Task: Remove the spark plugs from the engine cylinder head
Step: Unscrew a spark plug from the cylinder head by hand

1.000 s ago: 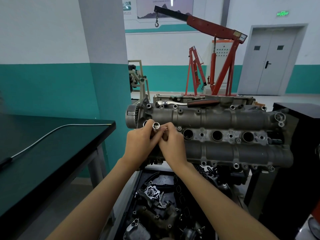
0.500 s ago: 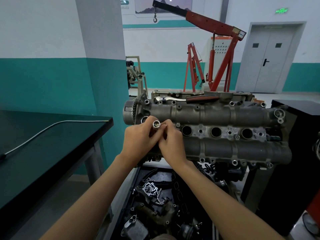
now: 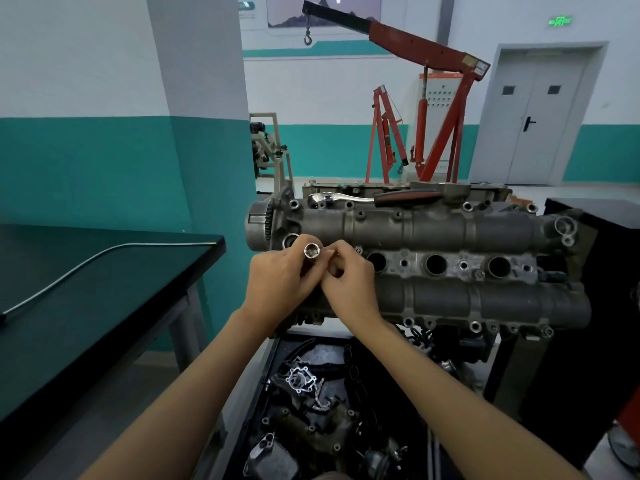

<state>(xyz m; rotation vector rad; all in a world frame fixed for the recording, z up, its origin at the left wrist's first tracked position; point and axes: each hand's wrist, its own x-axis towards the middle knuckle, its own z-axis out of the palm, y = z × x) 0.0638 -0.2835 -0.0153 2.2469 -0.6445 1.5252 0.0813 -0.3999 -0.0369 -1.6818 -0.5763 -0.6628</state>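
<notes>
Two bare hands meet in front of the near left end of a grey cast-metal engine cylinder head [image 3: 433,233]. The left hand [image 3: 280,282] curls its fingers and thumb around a shiny silver socket tube [image 3: 312,252], gripping it. The socket's open end, with a square recess inside, faces up and toward the viewer; its long axis runs down and away into the cylinder head, and its lower part is hidden by the fingers. The right hand [image 3: 349,282] touches the left, its fingers bent, with the fingertips [image 3: 334,251] pinching something small against the side of the socket; what it is cannot be made out.

The cylinder head lies with its long axis running left to right. Just right of the hands, three round dark plug wells [image 3: 436,265] sit in a row along its middle valley, their openings facing up. Whether plugs sit in them cannot be seen. On the far edge of the cylinder head lies a chrome ratchet wrench with a black and red handle [image 3: 374,197], lying left to right, head at the left.

Below the cylinder head, between the forearms, a black tray of loose engine parts [image 3: 311,403] is visible. Left of the cylinder head stands a black-topped table [image 3: 86,292] with a thin grey cable [image 3: 86,263] across it. Well behind the cylinder head stands a red engine hoist [image 3: 429,98].
</notes>
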